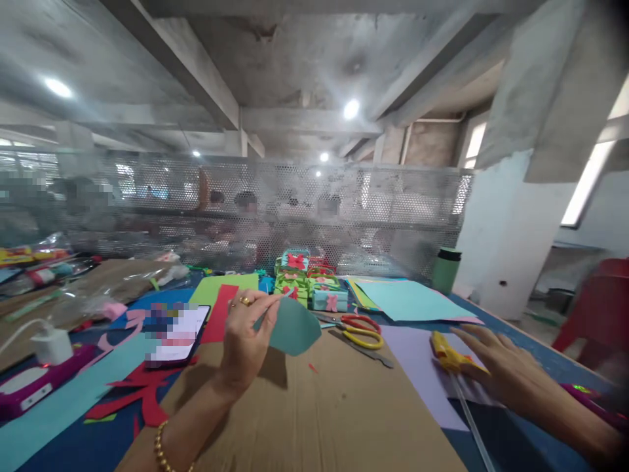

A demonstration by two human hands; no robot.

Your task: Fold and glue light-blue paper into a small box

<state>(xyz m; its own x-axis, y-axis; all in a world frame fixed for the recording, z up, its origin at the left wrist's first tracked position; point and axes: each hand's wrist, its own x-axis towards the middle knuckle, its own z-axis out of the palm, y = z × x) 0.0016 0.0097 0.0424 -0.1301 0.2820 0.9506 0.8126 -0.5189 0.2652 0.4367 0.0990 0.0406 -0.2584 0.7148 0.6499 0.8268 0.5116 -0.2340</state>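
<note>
My left hand (250, 337) pinches a teal piece of paper or thin foam (295, 328) between thumb and fingertips, raised above a brown cardboard sheet (314, 419). The piece has a curved, pointed outline. At the right, my right hand (506, 367) reaches over a yellow glue gun (449, 354) with its fingers stretched out; a clear glue stick (472, 419) trails from the gun. Whether the fingers touch the gun is hard to see. Under the gun lies a lilac sheet (413, 373). Red-and-yellow-handled scissors (362, 331) rest on the cardboard near a dark blade (366, 351).
Small decorated paper boxes (329, 298) stand at the back. Light blue sheets (413, 300) and a green bottle (446, 270) are at the back right. To the left lie a phone (181, 334), red scraps (147, 390) and a purple power strip (44, 383). A perforated metal screen (295, 223) rises behind.
</note>
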